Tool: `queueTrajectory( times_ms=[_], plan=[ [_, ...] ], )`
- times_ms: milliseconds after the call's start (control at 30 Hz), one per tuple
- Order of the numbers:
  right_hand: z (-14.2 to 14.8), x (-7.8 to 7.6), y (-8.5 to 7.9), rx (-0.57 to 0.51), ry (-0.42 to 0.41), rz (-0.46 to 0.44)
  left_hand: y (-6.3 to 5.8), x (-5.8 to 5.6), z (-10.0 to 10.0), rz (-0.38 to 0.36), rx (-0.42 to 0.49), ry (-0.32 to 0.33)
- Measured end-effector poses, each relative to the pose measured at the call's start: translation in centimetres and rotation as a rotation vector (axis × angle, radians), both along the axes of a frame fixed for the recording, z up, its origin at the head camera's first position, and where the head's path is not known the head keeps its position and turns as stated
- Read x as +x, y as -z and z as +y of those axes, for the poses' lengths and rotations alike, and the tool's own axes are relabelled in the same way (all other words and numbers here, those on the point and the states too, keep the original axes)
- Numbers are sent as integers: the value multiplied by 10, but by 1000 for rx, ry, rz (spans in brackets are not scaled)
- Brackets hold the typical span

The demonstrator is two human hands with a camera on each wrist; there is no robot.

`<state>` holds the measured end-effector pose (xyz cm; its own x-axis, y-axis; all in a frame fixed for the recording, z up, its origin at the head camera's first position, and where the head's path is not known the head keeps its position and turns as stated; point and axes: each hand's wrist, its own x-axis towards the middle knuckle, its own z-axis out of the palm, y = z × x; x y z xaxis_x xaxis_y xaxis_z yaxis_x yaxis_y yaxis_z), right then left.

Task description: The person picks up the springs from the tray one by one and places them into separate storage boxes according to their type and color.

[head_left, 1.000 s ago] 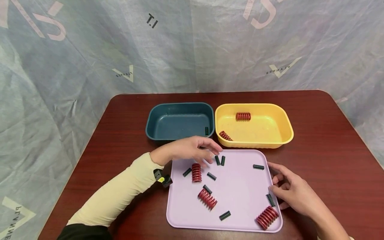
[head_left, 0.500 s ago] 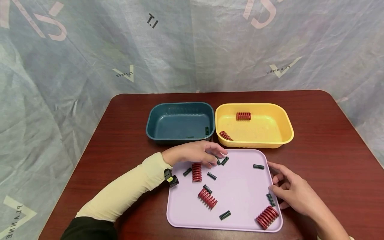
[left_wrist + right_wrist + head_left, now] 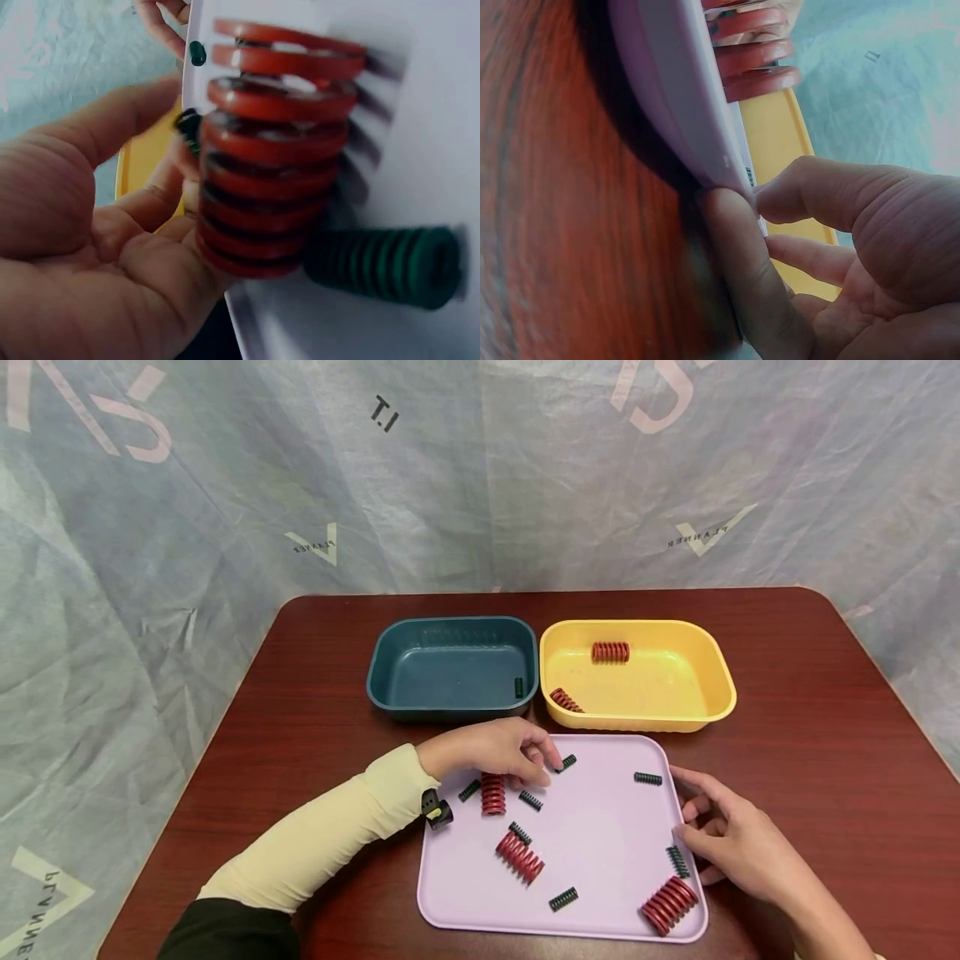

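In the head view, the left hand shifted rightward; a green spring (its neighbour now covered) slants more.

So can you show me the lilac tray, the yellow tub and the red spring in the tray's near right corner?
Lilac tray (image 3: 607, 835): head view, bare middle.
Yellow tub (image 3: 652, 685): head view, bare inside floor.
Red spring (image 3: 669, 906): head view, middle coils.

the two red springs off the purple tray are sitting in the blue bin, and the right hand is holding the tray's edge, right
Not quite: the head view shows those two red springs in the yellow bin, not the blue bin. The right hand is indeed holding the edge of the purple tray.
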<state>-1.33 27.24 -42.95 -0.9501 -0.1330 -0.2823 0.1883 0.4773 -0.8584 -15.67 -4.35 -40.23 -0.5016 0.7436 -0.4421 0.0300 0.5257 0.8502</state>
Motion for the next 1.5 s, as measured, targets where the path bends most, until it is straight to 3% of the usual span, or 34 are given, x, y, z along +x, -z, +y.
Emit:
queueTrajectory(
  times_ms=[100, 300, 600, 967, 1167, 1500],
  plan=[
    [0, 0, 1, -3, -3, 5, -2, 1, -1, 7, 15, 3],
    [-1, -1, 1, 9, -12, 19, -12, 1, -9, -17, 62, -50],
    [-3, -4, 0, 17, -19, 21, -24, -3, -24, -196, 206, -91],
    [-6, -8, -1, 34, -27, 47, -41, -15, -47, -194, 307, -152],
    [-7, -9, -1, 41, -27, 41, -48, -26, -62, -154, 350, -196],
    [0, 1, 1, 55, -17, 15, -41, -42, -75, -98, 369, -244]
  ],
)
